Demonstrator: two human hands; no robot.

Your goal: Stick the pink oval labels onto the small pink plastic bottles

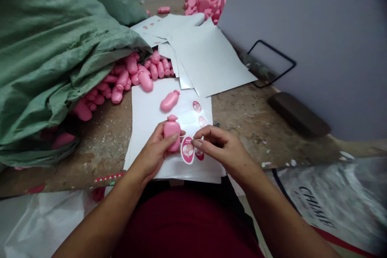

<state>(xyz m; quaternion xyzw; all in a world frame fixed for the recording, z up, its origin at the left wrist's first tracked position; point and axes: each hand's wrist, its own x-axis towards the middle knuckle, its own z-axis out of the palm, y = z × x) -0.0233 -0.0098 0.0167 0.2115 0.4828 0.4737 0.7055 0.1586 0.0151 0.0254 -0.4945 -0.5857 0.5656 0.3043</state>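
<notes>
My left hand (152, 149) grips a pink plastic bottle (172, 133), which stands upright with its cap end up. My right hand (222, 147) pinches the edge of an oval pink-and-white baby-product label (187, 150) beside the bottle, with the label still close to the sheet. Under both hands lies a white label sheet (145, 109) carrying a few more oval labels (196, 106). A second pink bottle (169, 100) lies on its side on the sheet, above my hands.
A green woven sack (45, 48) spills a heap of pink bottles (127, 74) at the left of the worn bench (242, 121). White sheets (205, 60) overlap behind. More pink bottles (208, 0) pile at the back. A grey board (302, 40), black wire frame (272, 62) and dark block (298, 113) stand right.
</notes>
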